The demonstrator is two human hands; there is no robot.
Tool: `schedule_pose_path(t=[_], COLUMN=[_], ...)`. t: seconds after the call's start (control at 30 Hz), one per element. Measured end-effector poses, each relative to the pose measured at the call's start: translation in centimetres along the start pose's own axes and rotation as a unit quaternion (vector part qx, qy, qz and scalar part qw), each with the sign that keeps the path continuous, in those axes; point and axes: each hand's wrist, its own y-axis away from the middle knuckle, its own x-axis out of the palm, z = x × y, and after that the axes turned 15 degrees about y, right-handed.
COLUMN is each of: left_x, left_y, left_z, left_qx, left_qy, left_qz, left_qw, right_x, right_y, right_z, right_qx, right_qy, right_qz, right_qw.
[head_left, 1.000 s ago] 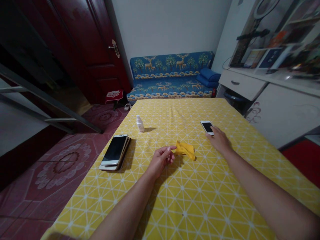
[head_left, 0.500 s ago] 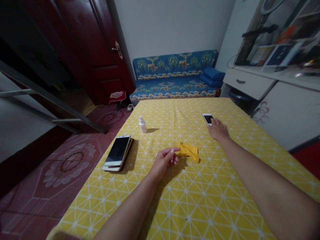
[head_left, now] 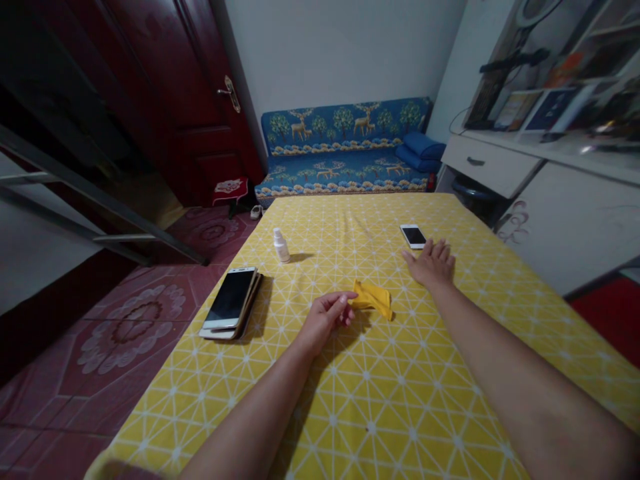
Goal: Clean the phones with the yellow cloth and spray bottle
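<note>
Yellow cloth (head_left: 371, 300) lies on the bench (head_left: 400, 413), just beside the loosely curled, empty left hand (head_left: 325, 317) (arm reaching forward); the right hand (head_left: 431, 263) rests open, palm down, fingers spread, near a white phone (head_left: 413, 236).

A dark red wooden door (head_left: 200, 100) beside a blue deer-patterned sofa (head_left: 344, 150), patterned red floor tiles (head_left: 133, 320).

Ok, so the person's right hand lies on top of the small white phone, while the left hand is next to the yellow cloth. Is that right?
Not quite: the head view shows the right hand beside the phone, not on it, over the yellow tablecloth. The left hand is next to the yellow cloth, as you said.
</note>
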Motion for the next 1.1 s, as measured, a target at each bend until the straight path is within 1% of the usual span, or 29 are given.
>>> schedule_pose_path(t=[0.07, 0.13, 0.27, 0.37, 0.6, 0.73, 0.83, 1.1], left_x=[0.0, -0.1, -0.2, -0.2, 0.0, -0.1, -0.1, -0.2], left_y=[0.0, 0.0, 0.0, 0.1, 0.2, 0.1, 0.1, 0.1], left_z=[0.1, 0.2, 0.4, 0.4, 0.3, 0.4, 0.4, 0.3], left_qx=[0.004, 0.009, 0.015, 0.017, 0.014, 0.012, 0.012, 0.010], left_qy=[-0.004, -0.007, -0.017, -0.026, -0.039, -0.038, -0.037, -0.028], left_qz=[0.001, 0.003, 0.005, 0.004, 0.005, 0.004, 0.004, 0.004], left_qw=[1.000, 1.000, 1.000, 0.999, 0.999, 0.999, 0.999, 1.000], right_x=[0.0, 0.1, 0.0, -0.2, -1.1, -1.0, -0.9, -1.1], right_y=[1.0, 2.0, 3.7, 4.2, 3.6, 2.7, 2.3, 2.8], right_z=[0.0, 0.0, -0.3, -0.4, 0.0, 0.1, 0.1, 0.0], right_qx=[0.024, 0.032, -0.003, -0.025, -0.051, -0.074, -0.077, -0.082], right_qy=[0.005, 0.014, 0.034, 0.034, 0.033, 0.033, 0.029, 0.032], right_qz=[-0.002, -0.002, 0.003, 0.005, 0.025, 0.027, 0.026, 0.020], right_qw=[1.000, 0.999, 0.999, 0.999, 0.998, 0.996, 0.996, 0.996])
